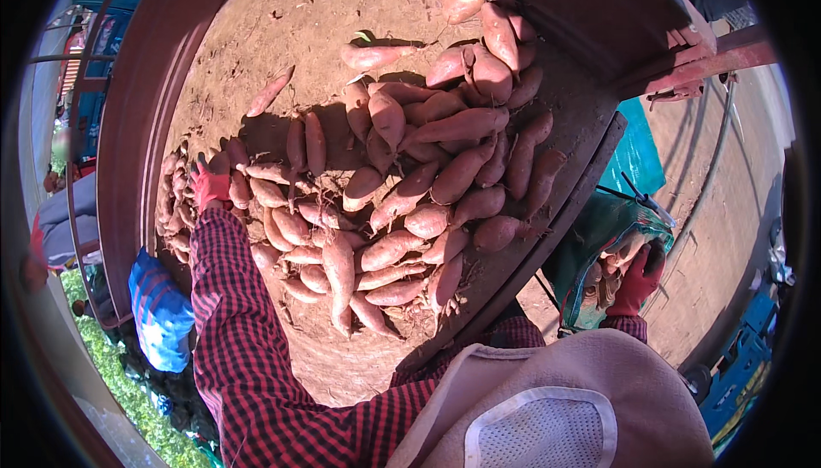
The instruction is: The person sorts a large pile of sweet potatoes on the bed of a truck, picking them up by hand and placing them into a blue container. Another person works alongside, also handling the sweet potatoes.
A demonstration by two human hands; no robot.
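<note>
My left hand (210, 184), in a red glove with dark fingertips, reaches over the left side of a heap of sweet potatoes (401, 202). It lies against a sweet potato (219, 164) there; whether the fingers close around it is hidden. Just left of that hand is a pile of small thin sweet potatoes (173, 202). On the far right my right hand (636, 280), gloved alike, is at the mouth of a green mesh sack (580, 262). Sweet potatoes (606, 275) show inside the sack beside it, and its grip cannot be made out.
A dark red metal side wall (138, 102) bounds the dirt-covered bed (308, 6) on the left. Below it stands a blue striped sack (160, 314). Blue crates (737, 352) are at lower right. A grey hat (558, 397) covers the lower view. Other people are partly visible at the edges.
</note>
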